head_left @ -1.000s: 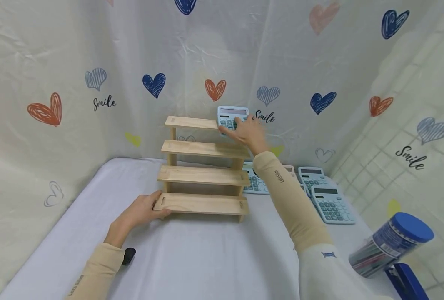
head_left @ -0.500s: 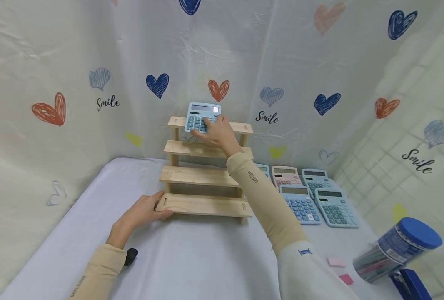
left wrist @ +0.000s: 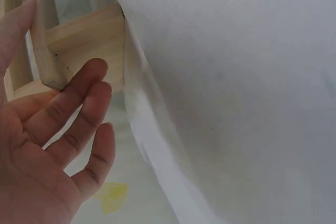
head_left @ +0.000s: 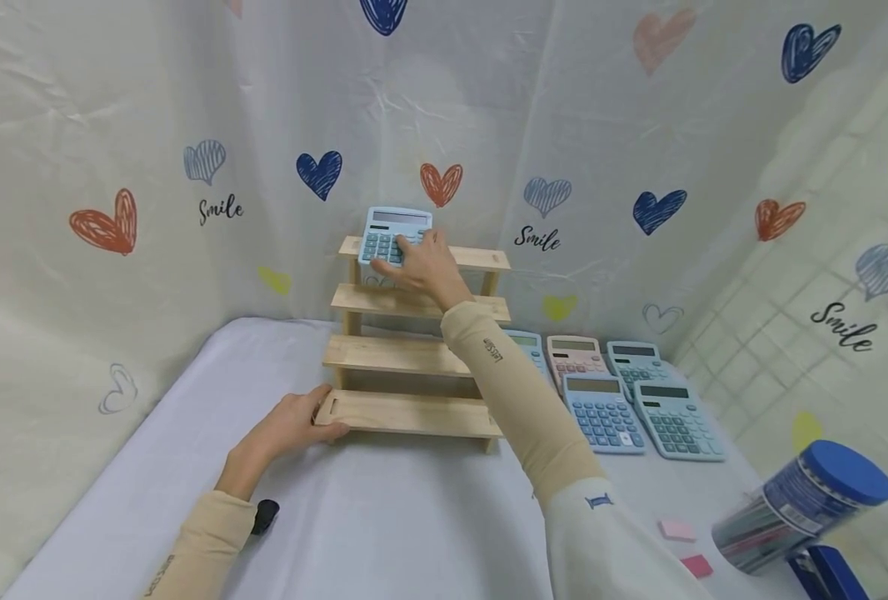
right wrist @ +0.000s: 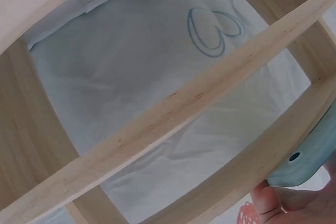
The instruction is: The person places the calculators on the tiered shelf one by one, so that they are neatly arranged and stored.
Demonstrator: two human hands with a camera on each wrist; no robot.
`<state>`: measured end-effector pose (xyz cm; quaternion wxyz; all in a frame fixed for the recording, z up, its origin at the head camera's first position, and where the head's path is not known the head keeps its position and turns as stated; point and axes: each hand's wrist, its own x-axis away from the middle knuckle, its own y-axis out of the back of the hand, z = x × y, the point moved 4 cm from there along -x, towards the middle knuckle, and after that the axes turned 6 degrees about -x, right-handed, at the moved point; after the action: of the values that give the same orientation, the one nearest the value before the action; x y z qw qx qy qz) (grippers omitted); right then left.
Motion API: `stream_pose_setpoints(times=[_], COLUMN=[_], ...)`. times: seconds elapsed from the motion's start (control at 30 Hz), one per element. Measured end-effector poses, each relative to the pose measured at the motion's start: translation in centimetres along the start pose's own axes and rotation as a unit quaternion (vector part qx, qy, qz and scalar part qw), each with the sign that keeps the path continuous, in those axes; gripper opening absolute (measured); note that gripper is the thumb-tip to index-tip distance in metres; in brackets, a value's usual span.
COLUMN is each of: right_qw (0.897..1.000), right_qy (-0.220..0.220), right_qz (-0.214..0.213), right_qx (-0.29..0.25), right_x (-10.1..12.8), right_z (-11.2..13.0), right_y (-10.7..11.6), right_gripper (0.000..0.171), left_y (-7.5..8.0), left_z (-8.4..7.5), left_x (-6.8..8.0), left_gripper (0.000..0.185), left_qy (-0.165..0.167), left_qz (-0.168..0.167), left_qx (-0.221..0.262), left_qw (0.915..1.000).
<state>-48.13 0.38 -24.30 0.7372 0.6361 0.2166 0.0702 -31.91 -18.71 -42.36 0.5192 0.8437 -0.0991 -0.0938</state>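
Note:
A four-tier wooden display shelf (head_left: 402, 356) stands on the white-covered table. My left hand (head_left: 290, 427) grips the left end of its lowest tier; in the left wrist view the thumb (left wrist: 16, 32) lies along one side of the board while the fingers (left wrist: 86, 90) curl at the other. Up at the top tier, my right hand (head_left: 426, 268) holds a light-blue calculator (head_left: 382, 242) by its lower right part, over the left half of that tier. The calculator leans back with its keys toward me. In the right wrist view, a corner of the calculator (right wrist: 302, 161) shows against the wood.
Several calculators lie to the right of the shelf, among them a pink calculator (head_left: 575, 357) and a blue calculator (head_left: 603, 417). Nearer are two pink pads (head_left: 697, 567), a blue-lidded jar (head_left: 796, 512) of pens and a dark blue object (head_left: 830, 573). A printed curtain (head_left: 474, 100) hangs behind.
My right hand has carried the calculator leftward along the top tier, from its right end to its left half. The left hand keeps its grip on the lowest tier.

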Motion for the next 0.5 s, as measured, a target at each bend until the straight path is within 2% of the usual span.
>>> stream_pose_setpoints(times=[0.23,0.4,0.5], right_qw=[1.0,0.999,0.996], right_qy=[-0.012,-0.003,0.008], right_qz=[-0.023,-0.051,-0.078], right_qx=[-0.017,-0.015,-0.034], right_x=[2.0,4.8,6.9], right_z=[-2.2,-5.3,-7.4], right_y=[0.4,0.7,0.7], right_gripper=[0.087,0.085,0.082], left_y=[-0.5,-0.2,0.0], left_z=[-0.2,-0.1,0.1], left_x=[0.0,-0.1,-0.1], left_gripper=[0.077,0.07,0.071], left_qy=[-0.001,-0.012,-0.011], left_qz=[0.002,-0.002,-0.003], left_qx=[0.005,-0.006,-0.01], left_qw=[1.0,0.9999,0.9999])
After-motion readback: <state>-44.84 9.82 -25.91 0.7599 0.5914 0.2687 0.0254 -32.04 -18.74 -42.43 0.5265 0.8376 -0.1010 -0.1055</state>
